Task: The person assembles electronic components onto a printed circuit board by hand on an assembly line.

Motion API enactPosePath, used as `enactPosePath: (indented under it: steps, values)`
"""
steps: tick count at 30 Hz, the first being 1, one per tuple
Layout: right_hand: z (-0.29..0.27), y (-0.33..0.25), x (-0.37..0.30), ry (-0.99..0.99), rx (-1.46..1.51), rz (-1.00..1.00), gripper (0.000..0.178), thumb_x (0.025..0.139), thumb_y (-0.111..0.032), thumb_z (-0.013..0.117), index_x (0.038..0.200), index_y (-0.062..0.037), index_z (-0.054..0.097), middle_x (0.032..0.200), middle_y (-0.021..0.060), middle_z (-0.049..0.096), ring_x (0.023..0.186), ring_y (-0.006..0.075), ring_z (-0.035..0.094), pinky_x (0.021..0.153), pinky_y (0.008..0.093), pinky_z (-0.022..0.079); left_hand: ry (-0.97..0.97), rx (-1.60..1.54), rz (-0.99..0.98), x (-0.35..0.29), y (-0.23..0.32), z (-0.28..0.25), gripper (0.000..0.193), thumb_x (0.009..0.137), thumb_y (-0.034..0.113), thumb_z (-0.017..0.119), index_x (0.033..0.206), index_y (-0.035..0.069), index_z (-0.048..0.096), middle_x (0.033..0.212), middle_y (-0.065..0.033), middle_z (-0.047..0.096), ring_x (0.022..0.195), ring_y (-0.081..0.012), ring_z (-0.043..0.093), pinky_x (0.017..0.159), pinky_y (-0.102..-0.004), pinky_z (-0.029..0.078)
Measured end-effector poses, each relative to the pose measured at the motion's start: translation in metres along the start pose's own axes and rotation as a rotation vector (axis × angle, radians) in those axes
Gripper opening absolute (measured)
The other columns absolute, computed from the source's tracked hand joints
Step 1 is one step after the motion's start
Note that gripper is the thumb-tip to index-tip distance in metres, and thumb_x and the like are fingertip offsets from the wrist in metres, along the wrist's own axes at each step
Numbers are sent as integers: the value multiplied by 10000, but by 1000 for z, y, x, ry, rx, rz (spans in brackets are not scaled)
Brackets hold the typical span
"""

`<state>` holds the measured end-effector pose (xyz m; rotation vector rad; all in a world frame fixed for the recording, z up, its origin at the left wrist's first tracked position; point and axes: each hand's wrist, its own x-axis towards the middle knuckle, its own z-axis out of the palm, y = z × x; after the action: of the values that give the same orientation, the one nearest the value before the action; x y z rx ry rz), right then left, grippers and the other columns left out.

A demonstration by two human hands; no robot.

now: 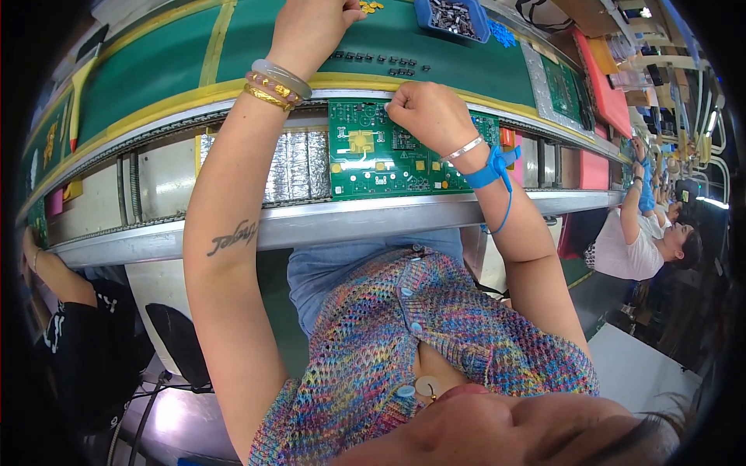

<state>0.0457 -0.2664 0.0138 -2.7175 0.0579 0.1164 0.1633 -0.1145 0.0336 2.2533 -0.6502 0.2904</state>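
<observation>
A green circuit board with yellow patches lies on the conveyor rails in front of me. My right hand is over its far edge, closed, with the fingertips curled down at the board. Whatever those fingers pinch is hidden. My left hand reaches across the far green bench, partly cut off by the top of the picture. Its fingers are drawn together beside a small pile of yellow components; anything between them is too small to name. Small black components stand in rows between my hands.
A blue bin of dark metallic parts stands at the far side, beside loose blue components. Metal rails run across in front of me. A yellow brush-like tool lies at left. Co-workers are at both sides, one in white.
</observation>
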Motion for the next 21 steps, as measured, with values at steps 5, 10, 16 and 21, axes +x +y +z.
enactPosePath:
  steps: [5, 10, 16, 21]
  values:
    - [-7, 2, 0, -33, 9, 0, 202, 740, -243, 600, 688, -52, 644, 610, 128, 601, 579, 316, 579, 562, 388, 459, -71, 39, -3, -3, 16, -10, 137, 733, 174, 661, 738, 37, 657, 751, -172, 626, 759, -341, 603, 672, -421, 469]
    - [4, -5, 5, -2, -84, -51, 222, 756, -286, 616, 700, -75, 656, 643, 134, 614, 613, 322, 592, 582, 408, 466, -67, 204, 85, -9, 15, -8, 154, 772, 211, 647, 835, 71, 654, 821, -73, 633, 794, -253, 595, 685, -359, 458]
    - [-46, 30, -16, 88, 245, -203, 192, 832, -266, 593, 856, -82, 638, 572, 45, 566, 504, 149, 554, 486, 288, 418, -86, 146, 117, -80, 39, -36, 121, 728, 171, 678, 725, 62, 626, 812, -70, 560, 830, -267, 507, 737, -367, 430]
    - [-57, 87, -30, 11, 567, -47, 163, 841, -203, 593, 891, -49, 618, 592, 23, 551, 552, 80, 518, 512, 233, 395, -217, 123, -97, -151, 55, -51, 91, 671, 87, 699, 703, 33, 633, 773, -71, 501, 793, -260, 459, 708, -353, 387]
